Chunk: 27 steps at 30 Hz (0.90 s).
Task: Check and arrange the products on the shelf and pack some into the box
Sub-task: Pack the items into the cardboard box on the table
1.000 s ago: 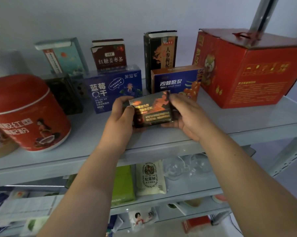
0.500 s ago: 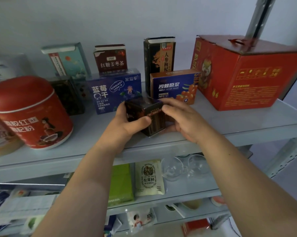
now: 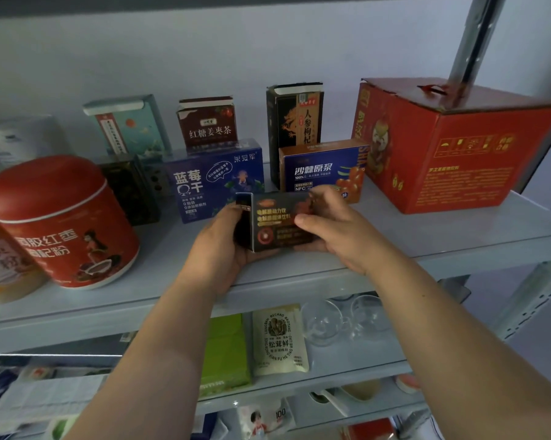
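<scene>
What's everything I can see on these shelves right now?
small dark box: one, black-orange, held in both hands
blue box: one, blue, top shelf middle
blue-and-orange box: one, blue and orange, right of blue box
tall black box: one, black, back row right
dark red box: one, dark red, back row middle
teal box: one, teal, back row left
dark patterned box: one, blackish, left of blue box
round tin: one, red, shelf's left
large carton: one, red, shelf's right
green packet: one, green, lower shelf
cream pouch: one, cream, lower shelf
clear glasses: at least two, clear, lower shelf
left hand: one, grips box's left end
right hand: one, pinches box's right end
</scene>
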{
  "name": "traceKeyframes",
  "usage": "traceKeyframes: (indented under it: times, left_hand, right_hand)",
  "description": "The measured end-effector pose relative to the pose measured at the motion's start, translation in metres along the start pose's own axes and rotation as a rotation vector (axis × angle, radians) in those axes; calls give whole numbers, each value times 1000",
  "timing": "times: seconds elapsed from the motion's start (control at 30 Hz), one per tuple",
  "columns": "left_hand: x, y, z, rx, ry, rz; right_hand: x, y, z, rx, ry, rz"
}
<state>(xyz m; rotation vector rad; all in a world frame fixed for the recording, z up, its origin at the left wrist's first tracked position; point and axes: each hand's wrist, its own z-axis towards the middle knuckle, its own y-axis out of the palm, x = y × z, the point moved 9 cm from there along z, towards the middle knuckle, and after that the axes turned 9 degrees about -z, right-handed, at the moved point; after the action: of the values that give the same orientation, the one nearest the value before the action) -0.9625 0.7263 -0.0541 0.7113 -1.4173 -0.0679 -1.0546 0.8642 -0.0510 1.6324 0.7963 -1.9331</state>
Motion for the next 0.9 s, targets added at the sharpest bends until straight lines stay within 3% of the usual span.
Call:
traceKeyframes:
  times: [0.33, 0.5, 0.7, 0.9]
  left_hand:
    - [7, -4, -2, 60, 43, -33]
    - [5, 3, -2, 15, 23, 83]
    - [-1, 8, 1, -32, -30, 129]
    - [-9, 12, 3, -93, -80, 189]
  right_hand:
    - [-6, -6, -2, 83, -13, 168]
    - [-4, -7, 1, 97, 20, 213]
    - [-9, -4, -2, -14, -110, 267]
    - [-14, -9, -5, 59, -157, 250]
